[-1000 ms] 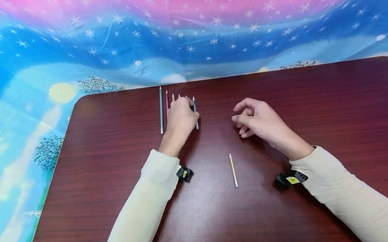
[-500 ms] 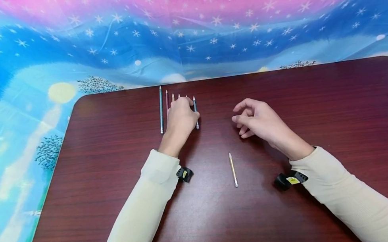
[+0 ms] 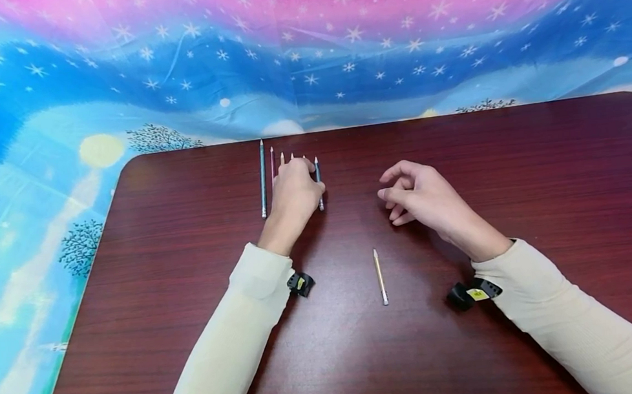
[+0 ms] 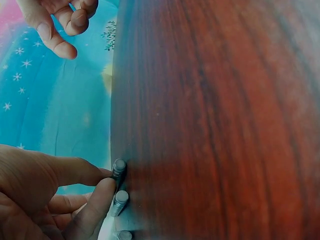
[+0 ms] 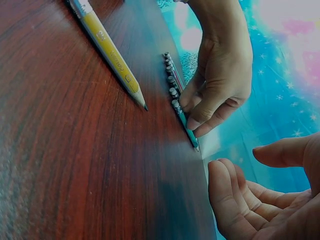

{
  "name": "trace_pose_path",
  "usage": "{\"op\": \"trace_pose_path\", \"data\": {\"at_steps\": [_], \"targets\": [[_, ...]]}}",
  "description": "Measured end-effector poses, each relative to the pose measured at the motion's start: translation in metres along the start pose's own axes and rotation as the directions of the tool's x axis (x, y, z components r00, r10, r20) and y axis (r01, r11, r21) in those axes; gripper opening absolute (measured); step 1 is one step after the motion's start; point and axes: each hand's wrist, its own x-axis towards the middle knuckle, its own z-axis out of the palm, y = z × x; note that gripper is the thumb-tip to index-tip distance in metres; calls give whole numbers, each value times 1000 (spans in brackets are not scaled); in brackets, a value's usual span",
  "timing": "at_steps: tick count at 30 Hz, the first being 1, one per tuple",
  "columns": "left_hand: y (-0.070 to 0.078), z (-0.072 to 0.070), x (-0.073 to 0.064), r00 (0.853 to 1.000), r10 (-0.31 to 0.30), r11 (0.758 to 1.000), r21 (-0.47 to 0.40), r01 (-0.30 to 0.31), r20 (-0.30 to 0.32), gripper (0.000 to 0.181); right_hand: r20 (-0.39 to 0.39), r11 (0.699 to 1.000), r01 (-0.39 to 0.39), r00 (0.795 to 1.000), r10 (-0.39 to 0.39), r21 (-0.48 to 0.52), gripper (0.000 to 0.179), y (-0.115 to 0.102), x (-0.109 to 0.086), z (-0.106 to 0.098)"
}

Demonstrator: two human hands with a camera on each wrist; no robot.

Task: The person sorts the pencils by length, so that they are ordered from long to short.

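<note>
My left hand [image 3: 295, 193] is over a row of pencils near the table's far edge. Its thumb and a finger pinch the short teal pencil [image 5: 184, 121] at the right end of the row. A longer teal pencil [image 3: 263, 180] marks the left end, with a dark red pencil [image 3: 272, 160] beside it. The hand covers most of the pencils between, leaving their tips in view. My right hand [image 3: 424, 197] hovers to the right, fingers loosely bent, holding nothing. A short yellow pencil [image 3: 380, 277] lies nearer me, its tip pointing away.
The dark wood table [image 3: 527, 199] has rounded far corners. Behind it hangs a pink and blue cloth [image 3: 345, 44] with snowflakes. Each wrist carries a small black camera, one by the left cuff [image 3: 301, 284] and another by the right cuff [image 3: 473, 293].
</note>
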Motion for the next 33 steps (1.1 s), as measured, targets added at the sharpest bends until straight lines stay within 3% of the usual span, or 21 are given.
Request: {"op": "trace_pose_path", "data": {"at_steps": [15,20,24,29,33], "targets": [[2,-2,-2,1000,0,1000,-20,0,-24,33,-9,1000,16,1000,-16,-17,36,-3,-3,-4],[3,-6,-10,995,43,998,-34,-47,-89,27,-28,999,42,999,-43,-29,37,-7,-9,-11],[2,-9,-22,991,69,989,-121,-82,-113,24,-43,997,49,998,-52,-54,37,-9,-16,-17],[0,-10,-43,999,44,942,-332,-48,-21,20,-64,992,38,997,-46,-121,36,-7,-26,-23],[-7,-5,-61,993,34,849,-528,30,111,14,-68,982,20,997,-33,-188,33,-3,-36,-30]]}}
